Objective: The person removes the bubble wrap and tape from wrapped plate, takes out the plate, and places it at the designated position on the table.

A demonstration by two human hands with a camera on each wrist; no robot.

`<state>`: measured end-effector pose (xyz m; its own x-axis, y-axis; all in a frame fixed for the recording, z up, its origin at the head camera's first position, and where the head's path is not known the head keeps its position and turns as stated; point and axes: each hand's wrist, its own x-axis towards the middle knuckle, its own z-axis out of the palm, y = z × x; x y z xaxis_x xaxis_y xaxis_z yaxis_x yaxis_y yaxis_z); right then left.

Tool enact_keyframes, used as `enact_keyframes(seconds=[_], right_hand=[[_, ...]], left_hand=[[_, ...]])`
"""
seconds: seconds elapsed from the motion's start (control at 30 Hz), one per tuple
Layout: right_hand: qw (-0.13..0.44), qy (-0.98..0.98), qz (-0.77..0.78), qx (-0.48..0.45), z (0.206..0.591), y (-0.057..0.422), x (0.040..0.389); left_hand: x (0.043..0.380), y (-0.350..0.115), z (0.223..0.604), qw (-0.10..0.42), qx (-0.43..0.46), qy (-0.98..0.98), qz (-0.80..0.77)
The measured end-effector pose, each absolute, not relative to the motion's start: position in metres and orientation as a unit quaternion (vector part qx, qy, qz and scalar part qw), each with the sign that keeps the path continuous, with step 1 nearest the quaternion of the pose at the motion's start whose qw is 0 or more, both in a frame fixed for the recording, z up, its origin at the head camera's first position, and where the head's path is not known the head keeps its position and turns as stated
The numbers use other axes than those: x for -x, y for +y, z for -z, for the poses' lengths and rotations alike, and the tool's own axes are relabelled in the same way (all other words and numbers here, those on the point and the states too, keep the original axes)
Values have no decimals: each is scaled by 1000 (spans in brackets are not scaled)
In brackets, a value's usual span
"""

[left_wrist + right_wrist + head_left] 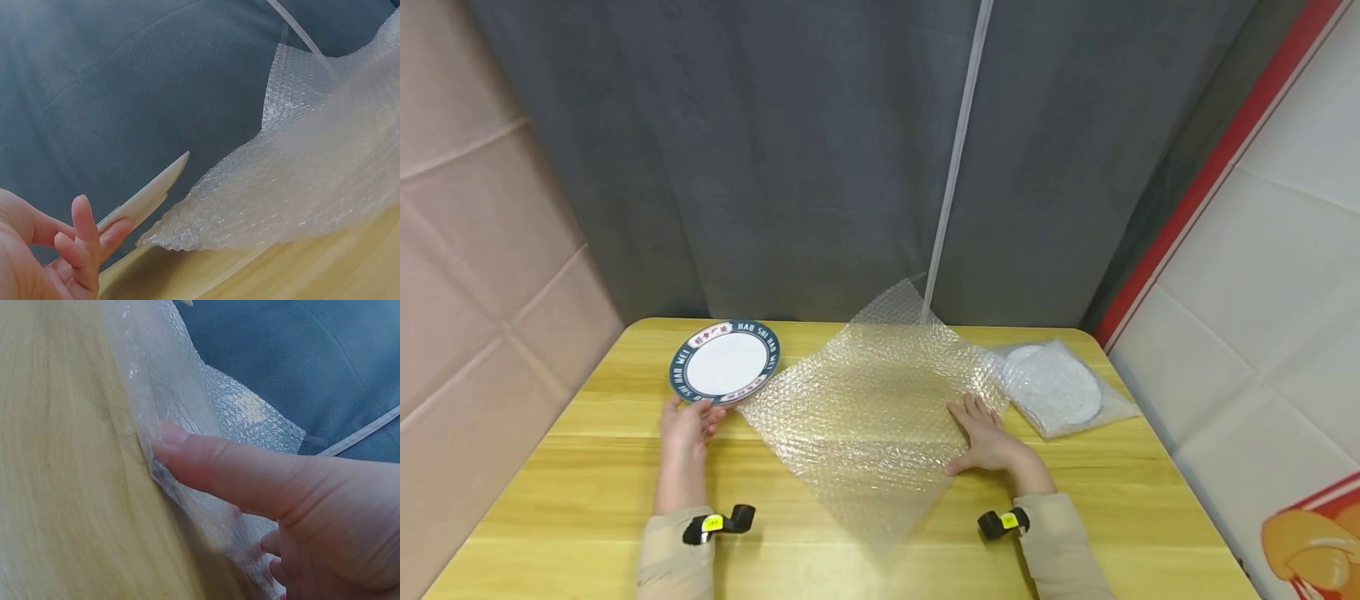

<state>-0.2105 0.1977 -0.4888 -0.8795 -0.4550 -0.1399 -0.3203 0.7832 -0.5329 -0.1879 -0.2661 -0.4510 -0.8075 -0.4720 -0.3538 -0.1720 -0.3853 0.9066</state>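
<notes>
My left hand (685, 429) pinches the near rim of a round plate (725, 364), white in the middle with a dark teal lettered border. Seen edge-on in the left wrist view, the plate (147, 190) tilts with its far side up, apart from the table. A sheet of clear bubble wrap (880, 400) lies spread cornerwise just right of it. On the sheet's right part rests my right hand (988, 442), fingers spread. The right wrist view has the thumb of this hand (250, 478) extended along the edge of the bubble wrap (181, 412).
At the back right of the wooden table (775, 517) lies a bubble-wrapped package (1056, 387) with a round white thing inside. A dark grey curtain (775, 167) hangs behind the table, and the sheet's far corner reaches past the back edge.
</notes>
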Motion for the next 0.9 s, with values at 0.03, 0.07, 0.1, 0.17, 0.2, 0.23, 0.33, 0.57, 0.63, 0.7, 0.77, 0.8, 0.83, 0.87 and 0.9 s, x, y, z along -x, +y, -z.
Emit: enact_keyframes(seconds=[0.03, 0.07, 0.1, 0.17, 0.2, 0.23, 0.33, 0.57, 0.63, 0.7, 0.77, 0.8, 0.83, 0.87, 0.9], right_hand=[[130, 935, 256, 208, 489, 198, 210], [130, 935, 255, 208, 488, 198, 210], [129, 935, 255, 208, 488, 198, 210], [127, 935, 256, 209, 488, 198, 209], [126, 935, 257, 210, 488, 198, 209], [127, 935, 258, 210, 488, 198, 209], [127, 934, 259, 211, 488, 197, 209], [125, 933, 260, 213, 488, 197, 209], [125, 934, 260, 213, 488, 197, 209], [125, 934, 259, 213, 488, 197, 209], [125, 934, 260, 212, 488, 197, 209], [125, 934, 260, 211, 488, 197, 209], [125, 934, 260, 211, 489, 197, 209], [125, 934, 260, 210, 489, 197, 209], [126, 934, 260, 209, 489, 197, 209]], left_hand=[[188, -266, 451, 98, -296, -544, 779], [188, -267, 452, 99, -297, -543, 779], [188, -267, 453, 100, -299, -542, 779], [188, -268, 454, 103, -300, -545, 777], [188, -268, 455, 103, -301, -547, 774], [187, -268, 456, 104, -302, -549, 772], [187, -269, 459, 103, -310, -551, 768], [187, -272, 463, 108, -317, -546, 768], [187, -272, 465, 112, -317, -546, 767], [188, -273, 466, 115, -314, -547, 768], [188, -273, 468, 117, -313, -547, 767], [188, -273, 469, 118, -312, -549, 767], [189, -274, 470, 114, -314, -545, 769], [189, -274, 471, 114, -315, -547, 767], [189, -274, 472, 114, -316, -548, 766]])
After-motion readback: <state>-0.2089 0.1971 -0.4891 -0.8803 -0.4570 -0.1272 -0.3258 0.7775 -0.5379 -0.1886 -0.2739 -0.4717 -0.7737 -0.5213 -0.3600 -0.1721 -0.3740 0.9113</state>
